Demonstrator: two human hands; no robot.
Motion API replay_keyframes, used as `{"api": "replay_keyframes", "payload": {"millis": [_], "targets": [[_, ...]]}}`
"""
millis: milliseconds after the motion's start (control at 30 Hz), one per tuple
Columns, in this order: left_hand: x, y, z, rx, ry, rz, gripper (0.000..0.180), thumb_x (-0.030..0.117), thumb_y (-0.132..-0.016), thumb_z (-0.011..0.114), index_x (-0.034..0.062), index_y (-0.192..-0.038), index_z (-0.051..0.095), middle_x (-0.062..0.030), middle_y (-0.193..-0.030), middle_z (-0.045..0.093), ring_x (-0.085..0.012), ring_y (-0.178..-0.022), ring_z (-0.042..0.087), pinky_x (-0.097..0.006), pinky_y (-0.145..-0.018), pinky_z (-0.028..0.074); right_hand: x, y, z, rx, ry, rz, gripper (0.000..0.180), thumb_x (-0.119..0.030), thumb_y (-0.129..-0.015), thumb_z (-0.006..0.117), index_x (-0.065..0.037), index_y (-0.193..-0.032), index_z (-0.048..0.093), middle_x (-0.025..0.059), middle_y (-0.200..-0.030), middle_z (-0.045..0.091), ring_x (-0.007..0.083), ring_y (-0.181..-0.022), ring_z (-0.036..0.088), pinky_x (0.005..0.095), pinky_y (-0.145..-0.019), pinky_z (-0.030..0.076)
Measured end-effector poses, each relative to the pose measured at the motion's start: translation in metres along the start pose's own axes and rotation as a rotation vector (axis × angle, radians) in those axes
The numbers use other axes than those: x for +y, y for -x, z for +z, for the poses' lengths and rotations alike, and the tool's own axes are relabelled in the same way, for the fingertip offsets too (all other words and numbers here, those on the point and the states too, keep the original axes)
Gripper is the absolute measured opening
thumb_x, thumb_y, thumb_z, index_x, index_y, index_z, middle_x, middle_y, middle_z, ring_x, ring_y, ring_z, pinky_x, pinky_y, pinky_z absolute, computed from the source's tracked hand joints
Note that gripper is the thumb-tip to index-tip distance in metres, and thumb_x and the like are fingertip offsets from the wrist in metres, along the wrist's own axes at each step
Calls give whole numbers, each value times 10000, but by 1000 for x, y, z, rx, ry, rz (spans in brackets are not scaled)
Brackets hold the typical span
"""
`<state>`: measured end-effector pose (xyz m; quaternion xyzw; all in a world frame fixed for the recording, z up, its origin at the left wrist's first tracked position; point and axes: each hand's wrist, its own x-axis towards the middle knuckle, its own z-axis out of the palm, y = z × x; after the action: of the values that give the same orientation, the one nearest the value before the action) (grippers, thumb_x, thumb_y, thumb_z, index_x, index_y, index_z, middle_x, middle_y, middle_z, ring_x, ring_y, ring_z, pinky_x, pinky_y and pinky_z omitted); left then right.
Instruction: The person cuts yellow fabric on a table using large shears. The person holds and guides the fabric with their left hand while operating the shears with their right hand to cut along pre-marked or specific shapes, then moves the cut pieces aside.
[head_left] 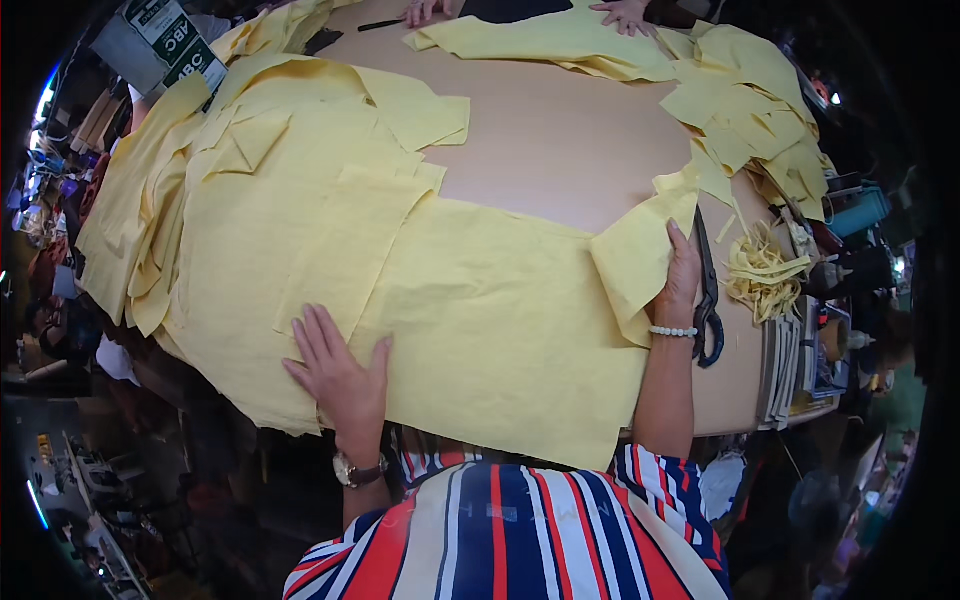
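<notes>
A wide panel of yellow fabric (pixel 500 330) lies across the table in front of me, its near edge hanging toward my striped shirt. My left hand (pixel 338 368) rests flat on the fabric with its fingers spread, near the edge of an overlapping yellow layer (pixel 350 235). At the right end, my right hand (pixel 682 268) grips a folded-over corner of the cloth, thumb on top and the other fingers hidden beneath. Dark-handled scissors (pixel 707 290) lie on the table just beside my right wrist, blades pointing away from me.
Yellow fabric heaps (pixel 150 220) cover the table's left, and more pieces (pixel 750 110) sit at the far right. Yellow scraps (pixel 765 268) and a stack of grey strips (pixel 780 370) lie at the right edge. Another person's hand (pixel 625 14) rests on cloth across the table (pixel 550 170).
</notes>
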<state>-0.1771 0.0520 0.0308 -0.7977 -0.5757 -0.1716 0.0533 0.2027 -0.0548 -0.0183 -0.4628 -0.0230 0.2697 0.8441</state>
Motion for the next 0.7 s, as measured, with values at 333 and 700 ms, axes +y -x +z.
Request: {"api": "replay_keyframes", "payload": {"millis": [333, 700], "targets": [[5, -8, 0, 87, 241, 217, 275, 9, -768, 571, 38, -1039, 611, -103, -1059, 601, -285, -1035, 536, -531, -1003, 282, -2, 12, 12, -28, 129, -74, 265, -86, -837, 578, 40, -1064, 521, 105, -974, 612, 178, -815, 615, 283, -723, 512], [-57, -292, -48, 163, -30, 732, 179, 68, -825, 513, 63, -977, 608, -128, -1069, 572, -310, -993, 537, -431, -796, 440, -13, 91, 11, -86, 181, -180, 346, 9, -789, 587, 44, -1119, 486, 94, -997, 601, 149, -864, 592, 261, -788, 475]]}}
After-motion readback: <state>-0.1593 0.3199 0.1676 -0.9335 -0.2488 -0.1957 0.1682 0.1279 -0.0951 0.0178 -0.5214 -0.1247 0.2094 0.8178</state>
